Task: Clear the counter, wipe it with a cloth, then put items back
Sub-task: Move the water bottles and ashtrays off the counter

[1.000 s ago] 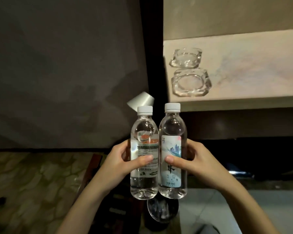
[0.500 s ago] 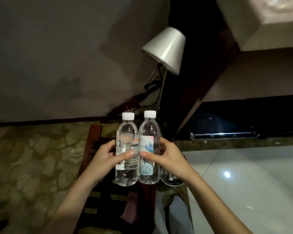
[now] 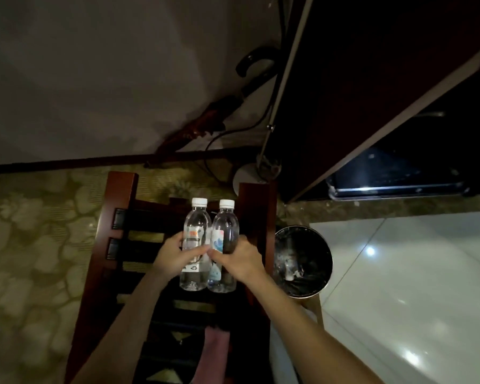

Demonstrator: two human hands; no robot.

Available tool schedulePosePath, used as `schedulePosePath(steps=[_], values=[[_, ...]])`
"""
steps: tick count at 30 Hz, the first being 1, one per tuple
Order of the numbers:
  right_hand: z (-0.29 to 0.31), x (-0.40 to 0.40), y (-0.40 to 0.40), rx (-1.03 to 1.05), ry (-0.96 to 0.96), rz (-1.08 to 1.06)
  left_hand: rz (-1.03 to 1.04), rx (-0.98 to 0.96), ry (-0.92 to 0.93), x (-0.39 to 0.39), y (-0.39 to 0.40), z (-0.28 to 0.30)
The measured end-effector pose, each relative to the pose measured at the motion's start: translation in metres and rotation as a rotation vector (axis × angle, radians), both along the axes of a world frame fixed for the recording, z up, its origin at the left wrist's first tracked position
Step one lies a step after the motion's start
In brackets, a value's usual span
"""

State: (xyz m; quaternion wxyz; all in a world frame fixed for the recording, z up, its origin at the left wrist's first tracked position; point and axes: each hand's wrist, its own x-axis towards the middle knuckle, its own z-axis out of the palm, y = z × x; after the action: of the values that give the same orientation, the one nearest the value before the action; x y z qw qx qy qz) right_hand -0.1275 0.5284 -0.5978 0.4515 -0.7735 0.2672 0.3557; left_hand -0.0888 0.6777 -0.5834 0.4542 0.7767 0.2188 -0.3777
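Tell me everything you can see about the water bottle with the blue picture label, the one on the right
The right water bottle is clear plastic with a white screw cap, still on, and a white label printed with blue artwork. It looks full or nearly so. It is upright, pressed side by side against the left water bottle, above the slatted wooden rack. The right hand grips its middle, thumb across the label. Whether its base rests on the rack cannot be told.

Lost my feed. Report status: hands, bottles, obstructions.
Left hand grips left bottle; right hand grips right bottle. Both upright, side by side, over the slatted wooden rack. Waste bin to the right, clear of them.
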Motion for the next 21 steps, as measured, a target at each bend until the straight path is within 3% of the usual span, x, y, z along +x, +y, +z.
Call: schedulePosePath(steps=[7, 14, 21], values=[[-0.023, 0.014, 0.011, -0.137, 0.042, 0.106, -0.064, 0.181, -0.025, 0.008, 0.004, -0.041], [0.0, 0.008, 0.004, -0.03, 0.056, 0.099, -0.132, 0.25, -0.027, 0.008, 0.011, -0.012], [0.074, 0.002, -0.032, 0.02, -0.057, 0.19, -0.185, 0.216, 0.019, 0.008, 0.023, 0.046]])
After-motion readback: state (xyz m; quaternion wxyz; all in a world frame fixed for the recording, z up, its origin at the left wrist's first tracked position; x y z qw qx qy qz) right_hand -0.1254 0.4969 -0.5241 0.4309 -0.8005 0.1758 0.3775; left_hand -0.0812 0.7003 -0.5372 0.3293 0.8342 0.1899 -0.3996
